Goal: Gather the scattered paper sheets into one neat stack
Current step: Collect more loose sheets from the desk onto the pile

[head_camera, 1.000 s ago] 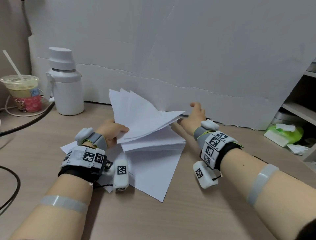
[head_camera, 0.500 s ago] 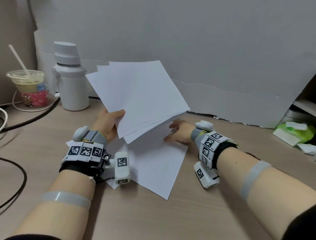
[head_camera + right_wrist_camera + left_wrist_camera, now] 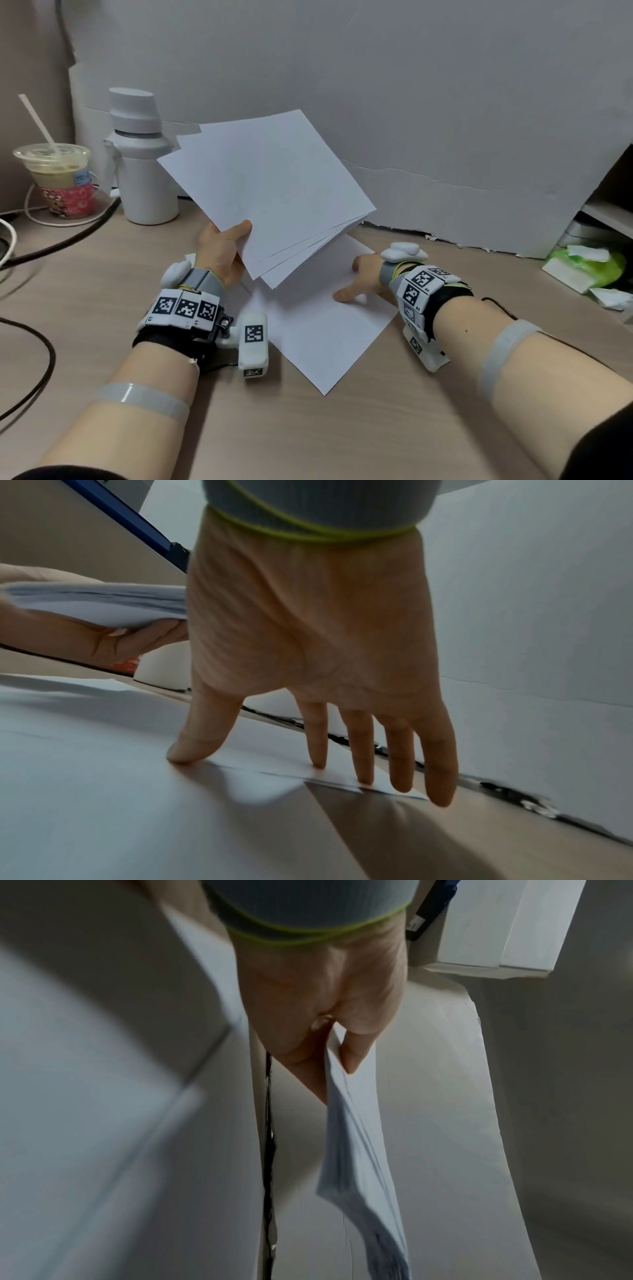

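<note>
My left hand (image 3: 224, 250) pinches the near corner of a bundle of several white sheets (image 3: 267, 192), thumb on top, and holds it tilted up above the desk. The left wrist view shows the bundle (image 3: 359, 1150) edge-on between thumb and fingers (image 3: 352, 1053). More white paper (image 3: 325, 329) lies flat on the wooden desk below it. My right hand (image 3: 359, 284) rests on the right side of that flat paper (image 3: 103, 777) with straight, spread fingers (image 3: 318, 739); thumb and fingertips touch it near its far corner.
A white flask (image 3: 144, 161) and a plastic cup with a straw (image 3: 60, 181) stand at the back left, with cables (image 3: 41, 250) running across the desk there. A white board (image 3: 445, 102) forms the back wall. A green tissue pack (image 3: 585, 270) lies at the right by a shelf.
The left hand has lifted the bundle off the desk and tilted it up. The right hand came back from the bundle's far corner and set down on the flat paper.
</note>
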The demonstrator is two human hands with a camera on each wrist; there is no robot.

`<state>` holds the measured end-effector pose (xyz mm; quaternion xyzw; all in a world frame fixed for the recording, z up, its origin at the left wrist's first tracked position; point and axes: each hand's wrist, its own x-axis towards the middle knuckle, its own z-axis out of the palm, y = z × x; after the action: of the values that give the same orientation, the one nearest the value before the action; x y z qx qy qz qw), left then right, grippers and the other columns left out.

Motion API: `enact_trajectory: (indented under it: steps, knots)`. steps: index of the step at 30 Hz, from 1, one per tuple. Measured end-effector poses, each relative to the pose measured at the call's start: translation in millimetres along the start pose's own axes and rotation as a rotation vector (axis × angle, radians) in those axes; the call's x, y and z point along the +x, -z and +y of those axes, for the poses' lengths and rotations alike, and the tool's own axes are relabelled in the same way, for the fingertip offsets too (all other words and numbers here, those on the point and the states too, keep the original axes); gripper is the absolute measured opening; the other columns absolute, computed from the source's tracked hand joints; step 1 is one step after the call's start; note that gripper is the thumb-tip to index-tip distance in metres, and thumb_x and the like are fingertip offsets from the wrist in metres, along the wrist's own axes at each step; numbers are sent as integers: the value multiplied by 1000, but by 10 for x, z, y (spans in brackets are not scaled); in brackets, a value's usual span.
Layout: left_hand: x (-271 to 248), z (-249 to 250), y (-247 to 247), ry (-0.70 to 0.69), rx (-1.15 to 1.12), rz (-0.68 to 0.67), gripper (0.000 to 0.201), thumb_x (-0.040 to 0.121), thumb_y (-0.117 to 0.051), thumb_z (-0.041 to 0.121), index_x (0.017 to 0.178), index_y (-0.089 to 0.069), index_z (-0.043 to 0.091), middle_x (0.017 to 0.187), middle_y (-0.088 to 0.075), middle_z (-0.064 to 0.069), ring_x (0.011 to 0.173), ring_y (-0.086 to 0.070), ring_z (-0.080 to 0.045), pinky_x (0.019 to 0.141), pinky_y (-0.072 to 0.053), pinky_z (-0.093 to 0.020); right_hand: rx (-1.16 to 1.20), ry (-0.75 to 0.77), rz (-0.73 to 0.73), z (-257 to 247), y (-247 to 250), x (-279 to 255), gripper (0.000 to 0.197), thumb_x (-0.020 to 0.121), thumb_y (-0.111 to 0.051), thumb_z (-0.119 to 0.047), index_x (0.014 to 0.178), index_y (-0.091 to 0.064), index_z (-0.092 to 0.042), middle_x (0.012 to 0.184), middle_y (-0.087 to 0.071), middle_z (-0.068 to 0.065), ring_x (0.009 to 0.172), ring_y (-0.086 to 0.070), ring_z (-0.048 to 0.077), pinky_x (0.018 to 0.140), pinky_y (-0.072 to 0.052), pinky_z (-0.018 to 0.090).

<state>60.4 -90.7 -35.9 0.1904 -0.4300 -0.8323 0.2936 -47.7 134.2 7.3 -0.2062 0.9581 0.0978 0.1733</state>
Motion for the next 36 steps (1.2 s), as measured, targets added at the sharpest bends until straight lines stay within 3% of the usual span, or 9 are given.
enact_trajectory:
  steps: [3,6,10,13,18,24,30,33,36]
  knots:
    - [-46,-32,-66,-8,19,12,30,90,-62,-6,112,-64,14,113,-73,-7,102,-70,-29,87,-57,-44,3,-54,-28,159,-8,-78,81,65,-70,-77,113,-59,-13,110,-65,3,97,-61,26,78,-44,33]
    - [-117,-79,-161,14,27,14,29,91,-62,-6,111,-64,15,115,-72,-7,103,-69,-30,89,-57,-46,-3,-115,-63,337,-5,-182,74,71,-70,-72,112,-63,-10,101,-64,4,90,-59,26,71,-42,31]
    - [-247,-148,-344,59,48,-28,25,91,-60,-6,106,-64,14,111,-73,-7,98,-71,-27,79,-58,-39,-55,-181,-117,566,-7,-319,76,76,-66,-71,121,-61,-9,113,-64,5,95,-57,27,79,-41,32]
    - [-338,-239,-490,76,28,-21,26,90,-61,-6,111,-64,10,114,-72,-10,98,-71,-29,85,-58,-42,-86,-183,-126,719,-46,-406,71,80,-66,-66,119,-62,-8,114,-65,6,93,-58,26,79,-43,31]
    - [-447,-389,-669,62,39,10,24,89,-61,-8,97,-63,15,102,-72,-6,99,-70,-31,91,-56,-48,-91,-164,-89,893,-93,-418,53,80,-71,-58,95,-56,-10,103,-61,5,90,-58,27,79,-46,32]
    - [-515,-534,-742,54,82,17,22,87,-64,-4,97,-65,16,104,-74,-6,100,-71,-32,93,-56,-53,39,-288,81,1152,-155,-360,77,73,-65,-70,120,-55,-11,117,-61,8,106,-58,31,98,-45,41]
    - [-505,-516,-673,62,36,8,20,88,-65,-4,101,-65,12,106,-73,-8,104,-70,-32,92,-57,-48,124,-454,-2,1224,-201,-313,99,57,-67,-85,129,-52,-17,126,-52,5,107,-46,23,89,-37,34]
    - [-523,-513,-688,51,21,-2,20,89,-64,-4,101,-65,13,107,-73,-7,101,-71,-31,88,-58,-45,248,-380,-26,1218,-187,-303,89,58,-78,-73,122,-60,-13,123,-58,7,104,-55,25,85,-43,34]
    - [-547,-519,-702,54,15,-10,20,90,-64,-5,99,-63,14,104,-73,-6,98,-71,-29,89,-58,-45,388,-484,-192,1137,-132,-353,81,55,-80,-71,108,-58,-14,114,-59,-4,99,-51,17,71,-37,28]
